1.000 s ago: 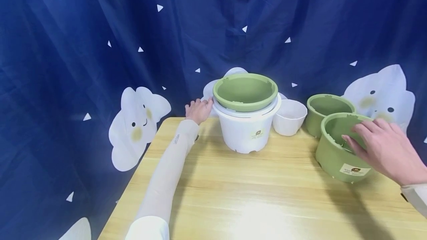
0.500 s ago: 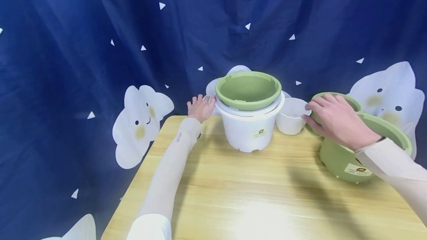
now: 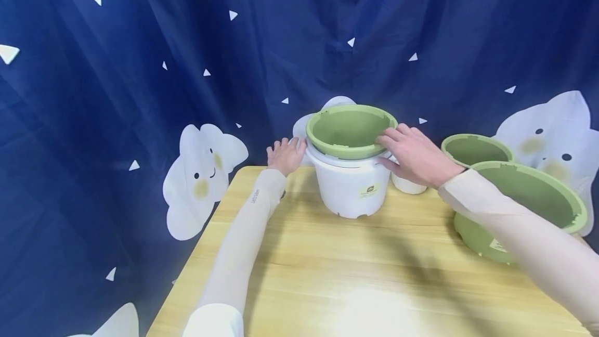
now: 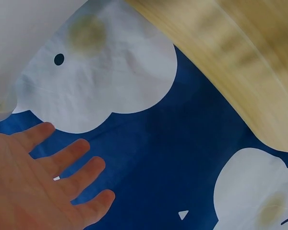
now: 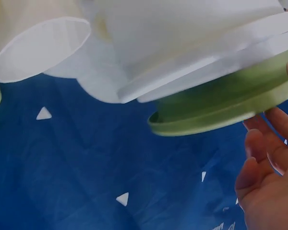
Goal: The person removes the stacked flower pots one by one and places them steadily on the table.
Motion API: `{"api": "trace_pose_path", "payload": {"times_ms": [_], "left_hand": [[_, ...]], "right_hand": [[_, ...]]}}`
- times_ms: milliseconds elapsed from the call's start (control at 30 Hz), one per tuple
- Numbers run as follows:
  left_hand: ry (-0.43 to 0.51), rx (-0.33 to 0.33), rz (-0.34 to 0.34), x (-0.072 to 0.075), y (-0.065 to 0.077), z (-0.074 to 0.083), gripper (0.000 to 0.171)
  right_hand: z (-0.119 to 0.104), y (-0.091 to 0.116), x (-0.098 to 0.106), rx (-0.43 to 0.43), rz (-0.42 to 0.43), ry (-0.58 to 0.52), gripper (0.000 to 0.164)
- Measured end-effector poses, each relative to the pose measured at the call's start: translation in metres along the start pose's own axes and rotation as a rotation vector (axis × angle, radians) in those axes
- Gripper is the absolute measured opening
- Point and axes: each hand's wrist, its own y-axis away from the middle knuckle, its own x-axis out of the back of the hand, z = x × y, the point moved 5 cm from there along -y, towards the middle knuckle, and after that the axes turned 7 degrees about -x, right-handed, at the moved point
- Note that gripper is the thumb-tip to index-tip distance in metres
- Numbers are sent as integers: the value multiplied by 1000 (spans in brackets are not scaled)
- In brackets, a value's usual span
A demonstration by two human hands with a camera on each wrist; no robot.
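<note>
1. In the head view, on the wooden table (image 3: pixel 327 280): a green pot (image 3: pixel 348 129) nested on top of a white pot (image 3: pixel 341 196), with a second white rim (image 3: pixel 339 160) between.
2. At two o'clock from the white pot: the right hand (image 3: pixel 416 156), fingers over the green pot's rim between three and four o'clock, thumb outside below. Cannot tell whether pinching the rim or merely touching.
3. In the right wrist view: same hand at four o'clock, fingertips at the green rim and part of the thumb at the frame's edge; underside of the green rim also visible, out of sight from the head.
4. At ten o'clock from the white pot: the left hand (image 3: pixel 285 157), just beside the pot, relaxed and holding nothing. In the left wrist view, palm and four spread fingers plainly shown, seen only from the back in the head view.
5. At three o'clock from the white pot: a small white pot (image 3: pixel 408 186), mostly behind the right hand. Full mouth visible only in the right wrist view, at ten o'clock.
6. Farther out, between two and four o'clock: a rear green pot (image 3: pixel 472 150) and a front green pot (image 3: pixel 538 191), the latter partly behind the right sleeve (image 3: pixel 524 228).
7. Behind everything: a blue curtain (image 3: pixel 140 40) with printed clouds.
</note>
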Motion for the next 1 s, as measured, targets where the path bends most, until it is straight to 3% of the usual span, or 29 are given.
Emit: {"api": "trace_pose_path", "payload": {"times_ms": [167,367,667,1000], "left_hand": [[1,7,-8,-3,0,0,75],[-2,0,-11,-6,0,0,76],[-7,1,7,-1,0,-2,76],[-25,10,-20,1,4,-3,79]], "right_hand": [[-6,-14,-12,6,-53,-33,36],[-13,-24,-17,6,-81,-77,21],[-20,-36,-22,-25,-94,52,24],[-20,-42,-26,-50,-86,68,28]]}}
